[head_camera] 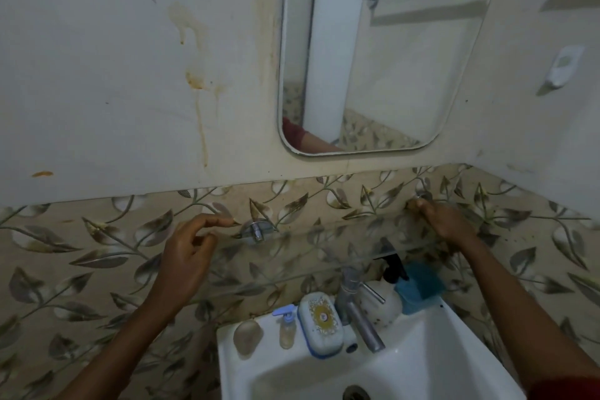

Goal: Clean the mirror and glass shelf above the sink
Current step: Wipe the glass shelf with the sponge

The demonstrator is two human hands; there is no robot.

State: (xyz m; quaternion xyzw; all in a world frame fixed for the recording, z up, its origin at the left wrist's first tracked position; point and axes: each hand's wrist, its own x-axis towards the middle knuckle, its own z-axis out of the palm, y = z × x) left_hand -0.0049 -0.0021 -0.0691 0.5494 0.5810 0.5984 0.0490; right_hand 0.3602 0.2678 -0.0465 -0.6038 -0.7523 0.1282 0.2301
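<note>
Glass shelf sits on the tiled wall under the mirror, held by the left bracket and right bracket. Right hand grip is bunched at the right bracket; can't tell if it pinches metal or glass. Left hand grip is apart, half-curled, holding nothing visible by the shelf's left end. Risk: if the clamp loosens with one end unsupported, the pane likely tips and falls onto the faucet, spray bottle, soap case and sink, and shatters.
</note>
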